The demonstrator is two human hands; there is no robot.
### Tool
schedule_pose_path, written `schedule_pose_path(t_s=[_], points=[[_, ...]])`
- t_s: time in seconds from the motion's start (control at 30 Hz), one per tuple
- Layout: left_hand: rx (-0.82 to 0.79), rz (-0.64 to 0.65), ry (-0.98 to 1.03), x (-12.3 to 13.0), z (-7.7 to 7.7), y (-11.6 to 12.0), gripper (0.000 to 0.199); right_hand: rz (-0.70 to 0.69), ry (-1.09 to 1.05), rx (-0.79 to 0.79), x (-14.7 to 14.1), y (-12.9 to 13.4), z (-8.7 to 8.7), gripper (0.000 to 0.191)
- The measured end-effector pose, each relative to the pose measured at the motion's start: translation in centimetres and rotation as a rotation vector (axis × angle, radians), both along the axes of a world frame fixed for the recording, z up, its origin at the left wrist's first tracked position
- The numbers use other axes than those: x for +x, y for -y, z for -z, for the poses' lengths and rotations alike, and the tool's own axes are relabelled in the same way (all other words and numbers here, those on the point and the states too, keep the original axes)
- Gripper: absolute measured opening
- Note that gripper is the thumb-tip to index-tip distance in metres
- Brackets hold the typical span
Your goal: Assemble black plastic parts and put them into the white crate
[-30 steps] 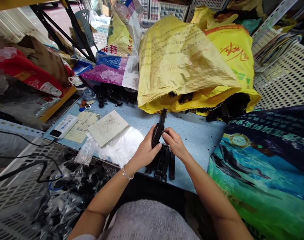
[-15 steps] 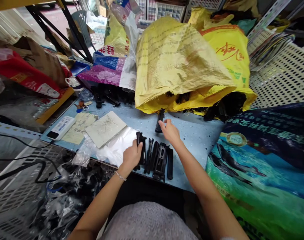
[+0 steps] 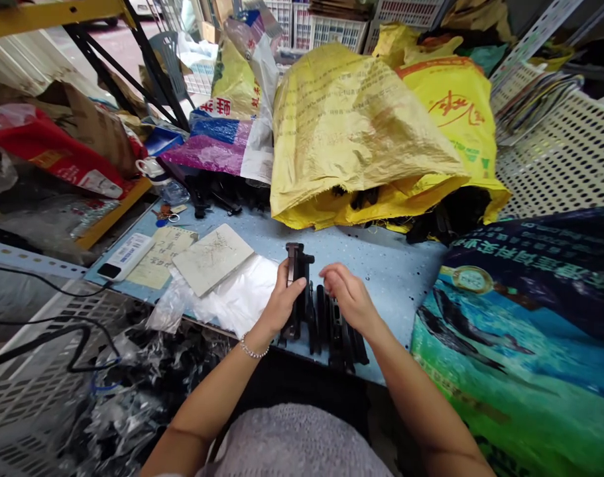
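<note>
Black plastic parts (image 3: pixel 295 262) stand upright in my left hand (image 3: pixel 283 299), whose thumb and fingers are wrapped round them at the left end of a row. Several more long black parts (image 3: pixel 321 321) lie side by side near the table's front edge. Over the right part of that row is my right hand (image 3: pixel 349 297), its fingers curled and bunched, and partly covering the pieces below. Whether anything small is between those fingertips cannot be made out.
Yellow sacks (image 3: pixel 361 126) with black parts inside stand at the back of the blue table (image 3: pixel 396 265). To the left lie a pale block (image 3: pixel 215 257), white plastic bags (image 3: pixel 242 295), a note (image 3: pixel 165 255) and a white device (image 3: pixel 127 257). A printed sack (image 3: pixel 520 331) is at the right.
My right hand has drawn back from the single black part by the yellow sack to the row, and that part no longer lies there. My left hand has moved right and up with its parts.
</note>
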State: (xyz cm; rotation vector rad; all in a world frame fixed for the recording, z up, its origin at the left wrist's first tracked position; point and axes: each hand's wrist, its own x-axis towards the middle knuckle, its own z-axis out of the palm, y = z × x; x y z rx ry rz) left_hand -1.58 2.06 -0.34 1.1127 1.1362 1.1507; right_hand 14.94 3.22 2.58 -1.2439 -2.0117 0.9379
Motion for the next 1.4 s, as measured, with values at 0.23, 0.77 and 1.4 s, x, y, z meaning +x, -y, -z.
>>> schedule_pose_path(t_s=[0.23, 0.77, 1.4], points=[[0.153, -0.028, -0.155, -0.1, 0.1, 1.5, 0.059, -0.011, -0.243, -0.315, -1.4, -3.2, 1.0, 0.046], [-0.227, 0.024, -0.362, -3.8, 6.3, 2.7, 0.058, 0.196, 0.536, 0.21, 4.3, 7.5, 7.5, 0.042], [0.198, -0.059, -0.885, -7.3, 7.4, 3.5, 0.018, 0.243, -0.667, -0.753, -0.5, 8.7, 7.0, 0.055]])
